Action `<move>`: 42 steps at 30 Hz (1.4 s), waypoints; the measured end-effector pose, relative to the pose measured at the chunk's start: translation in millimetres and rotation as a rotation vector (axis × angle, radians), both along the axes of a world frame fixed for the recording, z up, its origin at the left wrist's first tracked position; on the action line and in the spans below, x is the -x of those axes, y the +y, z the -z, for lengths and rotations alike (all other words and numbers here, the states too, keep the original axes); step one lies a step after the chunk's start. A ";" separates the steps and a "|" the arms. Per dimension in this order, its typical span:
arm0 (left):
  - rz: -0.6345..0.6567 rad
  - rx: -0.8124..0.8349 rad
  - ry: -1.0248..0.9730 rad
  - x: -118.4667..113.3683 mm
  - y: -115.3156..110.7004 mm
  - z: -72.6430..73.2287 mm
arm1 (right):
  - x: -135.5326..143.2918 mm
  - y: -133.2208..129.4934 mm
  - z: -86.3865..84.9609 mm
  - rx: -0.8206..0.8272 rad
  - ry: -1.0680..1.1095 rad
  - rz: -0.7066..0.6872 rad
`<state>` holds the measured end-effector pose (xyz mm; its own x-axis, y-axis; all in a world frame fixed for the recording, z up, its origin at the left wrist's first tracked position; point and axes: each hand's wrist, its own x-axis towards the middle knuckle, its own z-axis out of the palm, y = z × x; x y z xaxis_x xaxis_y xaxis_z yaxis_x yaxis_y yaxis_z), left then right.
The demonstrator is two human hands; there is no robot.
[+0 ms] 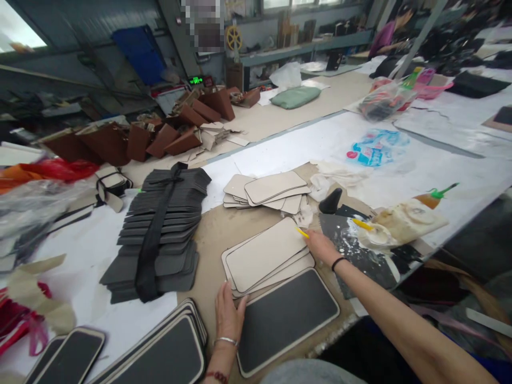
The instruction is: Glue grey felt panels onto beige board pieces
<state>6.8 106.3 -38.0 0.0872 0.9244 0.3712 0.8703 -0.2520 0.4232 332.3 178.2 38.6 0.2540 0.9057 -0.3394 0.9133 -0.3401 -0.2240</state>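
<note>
My right hand [321,248] is closed round a thin yellow tool [303,232], its tip over the right edge of a stack of beige rounded panels [264,256]. At the lower left corner of that stack rests my left hand [230,312], thumb and fingers apart, holding nothing. A black panel with a beige rim [288,320] lies just right of my left hand. Behind the stack is a second pile of beige panels [276,186]. Several black rimmed panels [164,354] are stacked at the lower left.
A strapped bundle of dark pieces [188,213] stands at the left. On the right are a glue-spattered dark sheet [356,250], a white-coated container [412,218] and a green-capped bottle [432,199]. Brown pieces [138,143] line the back; a person [386,37] is far right.
</note>
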 end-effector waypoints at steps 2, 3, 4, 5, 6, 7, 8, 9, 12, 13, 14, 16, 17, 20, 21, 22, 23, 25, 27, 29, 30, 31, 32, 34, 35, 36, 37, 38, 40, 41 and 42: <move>0.005 -0.007 0.006 -2.3 11.9 7.8 | 0.4 2.6 5.6 0.006 0.011 -0.022; 0.005 -0.010 0.011 -2.7 15.6 10.5 | -0.1 1.5 6.8 0.010 0.011 -0.030; 0.006 -0.014 0.016 -2.8 18.0 12.1 | -0.8 -0.3 6.4 0.011 0.007 -0.033; 0.008 -0.018 0.020 -2.6 19.4 12.4 | -1.7 -2.1 4.1 0.008 0.002 -0.030; 0.012 -0.023 0.025 -2.2 20.1 11.6 | -2.3 -3.5 -0.3 -0.008 -0.001 -0.019; 0.021 -0.029 0.030 -1.7 20.1 9.6 | -2.3 -4.0 -6.6 -0.042 0.005 -0.003; 0.035 -0.035 0.036 -1.2 19.6 6.8 | -1.2 -3.4 -14.5 -0.092 0.023 0.016; 0.051 -0.037 0.046 -0.9 18.8 3.5 | 1.2 -1.5 -23.1 -0.157 0.055 0.029; 0.109 -0.026 0.091 -1.6 14.8 -6.4 | 18.3 8.8 -46.0 -0.335 0.212 0.027; 0.124 -0.025 0.108 -2.3 13.4 -8.9 | 27.5 12.8 -50.2 -0.369 0.283 0.016; 0.137 -0.031 0.122 -3.2 12.2 -10.7 | 38.4 16.4 -52.0 -0.389 0.359 0.005; 0.162 -0.050 0.129 -4.4 11.5 -12.8 | 64.4 22.5 -48.1 -0.396 0.524 0.001; 0.179 -0.056 0.119 -4.4 12.2 -13.4 | 79.2 24.7 -43.2 -0.379 0.614 0.008; 0.254 -0.031 0.067 -1.4 17.6 -14.8 | 126.6 28.2 -23.1 -0.280 0.871 0.021; 0.275 -0.016 0.054 0.4 19.8 -15.3 | 141.6 28.4 -16.5 -0.243 0.937 0.014; 0.293 -0.005 0.048 2.4 21.8 -15.6 | 155.2 28.2 -10.6 -0.215 0.975 0.000; 0.306 0.003 0.046 4.3 23.3 -15.7 | 166.3 27.8 -5.5 -0.203 0.978 -0.020; 0.320 -0.007 0.040 7.2 24.8 -14.7 | 178.4 27.1 1.8 -0.226 0.903 -0.070; 0.314 -0.035 0.027 8.5 24.3 -11.9 | 173.3 27.4 6.3 -0.293 0.772 -0.102; 0.294 -0.060 0.008 8.3 22.6 -8.3 | 151.0 29.7 9.1 -0.360 0.635 -0.082; 0.285 -0.068 -0.001 7.9 21.7 -6.7 | 134.9 31.5 10.2 -0.385 0.565 -0.054; 0.280 -0.077 -0.008 7.5 21.0 -5.5 | 116.7 33.6 11.1 -0.404 0.492 -0.021; 0.277 -0.087 -0.014 7.1 20.5 -4.6 | 97.6 35.8 11.7 -0.419 0.418 0.011; 0.278 -0.107 -0.022 6.7 20.3 -4.2 | 60.8 39.9 11.8 -0.440 0.279 0.061; 0.280 -0.114 -0.022 6.7 20.6 -4.4 | 44.8 41.4 10.9 -0.449 0.218 0.078; 0.282 -0.120 -0.022 6.8 20.9 -4.8 | 31.3 42.6 9.4 -0.458 0.166 0.087; 0.285 -0.125 -0.022 6.9 21.4 -5.1 | 20.7 43.5 7.1 -0.468 0.125 0.087; 0.287 -0.133 -0.022 6.9 21.9 -5.3 | 13.2 44.2 4.3 -0.480 0.093 0.077; 0.291 -0.155 -0.016 7.0 22.6 -5.0 | 7.8 45.0 -2.0 -0.501 0.042 0.031; 0.293 -0.165 -0.010 6.9 22.8 -4.6 | 10.1 44.9 -4.8 -0.505 0.016 -0.002; 0.296 -0.175 0.000 6.9 23.0 -4.0 | 15.7 44.3 -7.0 -0.498 -0.014 -0.042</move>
